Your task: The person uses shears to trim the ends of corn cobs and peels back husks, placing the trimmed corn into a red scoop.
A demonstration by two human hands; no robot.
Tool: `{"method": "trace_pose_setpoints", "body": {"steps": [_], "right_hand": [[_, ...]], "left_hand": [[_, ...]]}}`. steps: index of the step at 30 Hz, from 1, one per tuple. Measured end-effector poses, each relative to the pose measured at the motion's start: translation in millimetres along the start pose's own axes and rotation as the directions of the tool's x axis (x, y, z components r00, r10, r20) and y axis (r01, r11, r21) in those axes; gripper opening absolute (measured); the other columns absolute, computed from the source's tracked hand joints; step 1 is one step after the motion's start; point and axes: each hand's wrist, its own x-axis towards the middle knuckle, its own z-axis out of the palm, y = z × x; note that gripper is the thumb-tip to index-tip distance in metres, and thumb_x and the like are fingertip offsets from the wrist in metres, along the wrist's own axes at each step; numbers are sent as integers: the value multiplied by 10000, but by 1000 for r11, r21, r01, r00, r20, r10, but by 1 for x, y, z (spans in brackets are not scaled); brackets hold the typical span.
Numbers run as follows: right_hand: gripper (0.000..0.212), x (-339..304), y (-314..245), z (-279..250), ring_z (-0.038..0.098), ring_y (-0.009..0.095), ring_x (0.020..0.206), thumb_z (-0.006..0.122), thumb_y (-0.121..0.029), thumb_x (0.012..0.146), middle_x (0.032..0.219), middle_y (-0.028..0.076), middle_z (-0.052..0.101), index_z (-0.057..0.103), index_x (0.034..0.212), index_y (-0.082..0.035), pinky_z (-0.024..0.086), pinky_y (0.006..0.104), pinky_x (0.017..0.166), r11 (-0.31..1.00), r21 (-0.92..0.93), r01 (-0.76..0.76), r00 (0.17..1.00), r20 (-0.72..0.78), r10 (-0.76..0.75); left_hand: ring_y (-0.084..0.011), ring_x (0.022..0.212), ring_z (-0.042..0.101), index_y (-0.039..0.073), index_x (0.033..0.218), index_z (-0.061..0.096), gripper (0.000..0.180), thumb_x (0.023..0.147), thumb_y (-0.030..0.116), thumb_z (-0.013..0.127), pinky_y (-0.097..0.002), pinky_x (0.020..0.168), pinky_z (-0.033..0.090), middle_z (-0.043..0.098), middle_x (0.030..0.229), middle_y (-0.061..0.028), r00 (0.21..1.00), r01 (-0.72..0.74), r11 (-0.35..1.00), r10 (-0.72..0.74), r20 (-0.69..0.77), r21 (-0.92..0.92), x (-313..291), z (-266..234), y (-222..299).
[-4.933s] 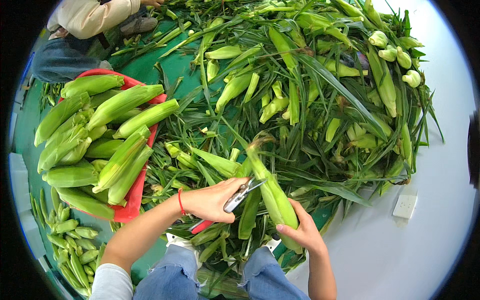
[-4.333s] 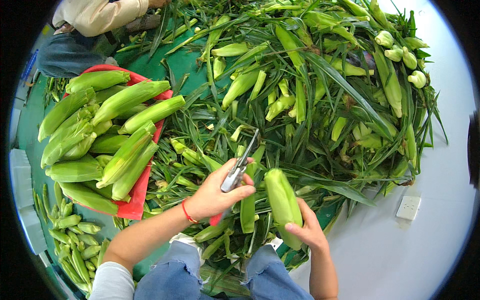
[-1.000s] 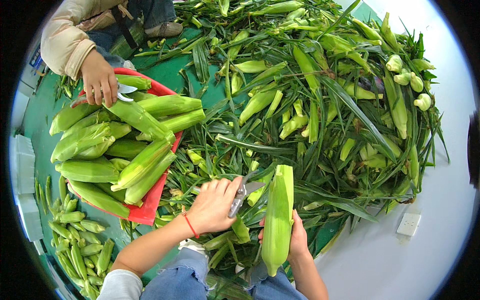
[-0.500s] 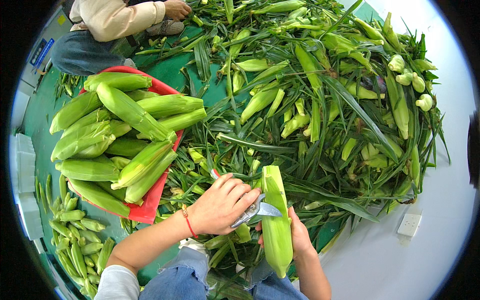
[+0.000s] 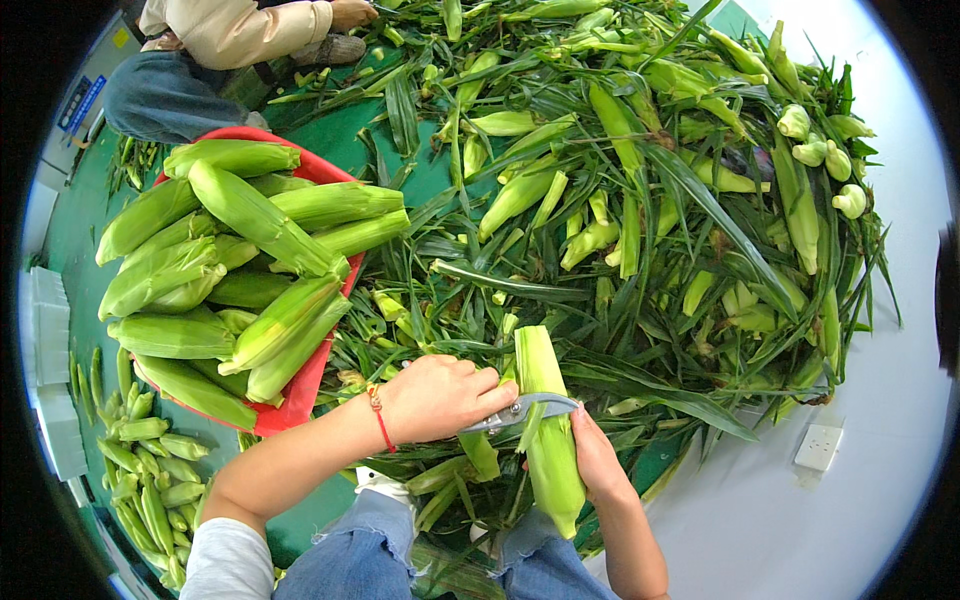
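My left hand (image 5: 440, 398), with a red bracelet at its wrist, is closed around the handles of a pair of pruning shears (image 5: 492, 416). The metal blade crosses the upper part of a green-husked ear of corn (image 5: 555, 470), below its cut stalk end. A narrow strip of husk overlaps the blade. From the right side, my right hand (image 5: 597, 458) grips this ear, thumb near the blade's tip and its other fingers hidden behind the husk. The ear stands nearly upright above my knees, stalk end away from me. My left fingers hide most of the shears' handles.
A red basket (image 5: 305, 395) heaped with husked ears stands at left. More ears (image 5: 165, 500) lie on the floor below it. A large pile of stalks and leaves (image 5: 640, 250) spreads ahead to the white wall with a socket (image 5: 819, 447). Another person (image 5: 235, 35) sits at upper left.
The shears' blade has shifted from pointing across the ear's middle to lying higher across it, its tip near my right thumb. The ear has moved slightly away from me, and a husk strip overlaps the blade.
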Motion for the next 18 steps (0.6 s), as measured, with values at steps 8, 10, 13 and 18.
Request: {"method": "trace_pose_setpoints", "body": {"steps": [8,10,13,18], "right_hand": [[575,-15,-1,-11,646,287,678,236,-506,989,908,161,632,507,1192,-42,548,390,596,946,279,-165,986,20,166],[577,-13,-1,-8,644,280,676,233,-508,989,914,157,631,515,1179,-42,549,390,598,943,310,-122,990,-29,138],[582,-7,0,2,641,269,684,224,-511,989,919,150,629,520,1162,-40,550,389,606,953,302,-5,986,-157,55],[551,-3,3,4,632,242,724,233,-502,994,930,135,618,491,1172,-48,543,359,646,956,243,166,954,-287,-93]], "left_hand": [[-275,875,543,67,1166,491,575,652,195,716,-402,758,432,543,927,-94,921,342,890,-381,78,301,-25,0,-44],[-276,874,537,28,1221,466,711,620,290,739,-415,773,410,539,941,-113,877,389,861,-455,155,328,-31,6,-30],[-295,890,602,33,1312,391,739,707,324,700,-394,796,460,601,937,-153,603,631,744,-295,741,-218,-34,8,-28],[-183,856,600,33,1271,409,580,797,243,669,-312,775,480,598,917,-87,699,712,360,-280,658,-603,-66,26,-16]]}}
